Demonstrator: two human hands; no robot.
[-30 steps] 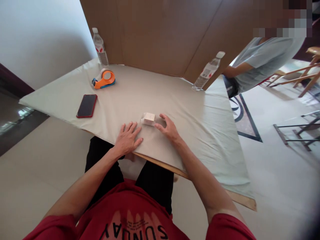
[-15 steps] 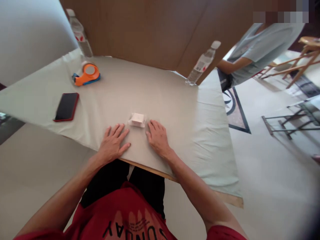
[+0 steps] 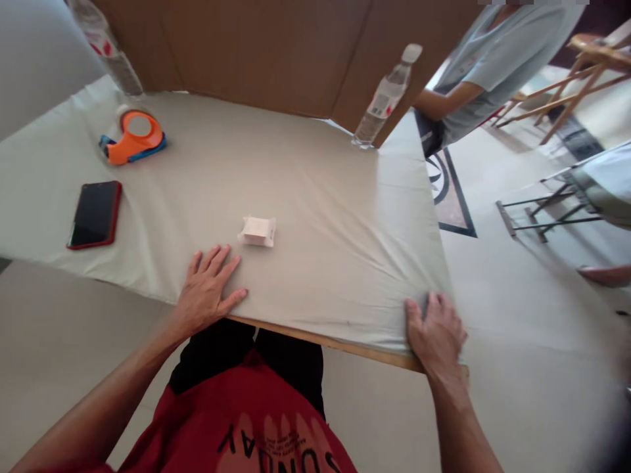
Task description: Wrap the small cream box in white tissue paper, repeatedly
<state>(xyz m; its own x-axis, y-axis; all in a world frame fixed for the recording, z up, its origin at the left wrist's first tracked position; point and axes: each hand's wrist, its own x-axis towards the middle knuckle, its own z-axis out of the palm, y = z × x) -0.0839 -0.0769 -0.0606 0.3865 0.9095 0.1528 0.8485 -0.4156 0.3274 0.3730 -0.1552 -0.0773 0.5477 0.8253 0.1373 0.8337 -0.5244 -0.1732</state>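
Note:
My left hand point(image 3: 210, 289) lies flat on the cloth near the table's front edge, fingers spread, holding nothing. Just beyond its fingertips sits a small whitish box in clear wrap point(image 3: 257, 231), apart from the hand. At the front right corner, my right hand point(image 3: 436, 334) rests on the cloth with its thumb apart from the other fingers. No object shows in it, though its fingertips partly reach the table's right edge. The pale tablecloth point(image 3: 315, 197) has creases running toward that hand.
An orange and blue tape dispenser point(image 3: 135, 136) and a red-cased phone point(image 3: 95, 215) lie at left. Plastic bottles stand at the left point(image 3: 108, 49) and right point(image 3: 387, 98) of a brown cardboard panel point(image 3: 256, 52). Beyond the right edge are a person in light blue point(image 3: 507, 59) and a wooden stool point(image 3: 586, 66).
My right hand has moved from beside the wrapped box to the table's front right corner. My left hand stays flat on the cloth. The view has shifted slightly; more creases show at right.

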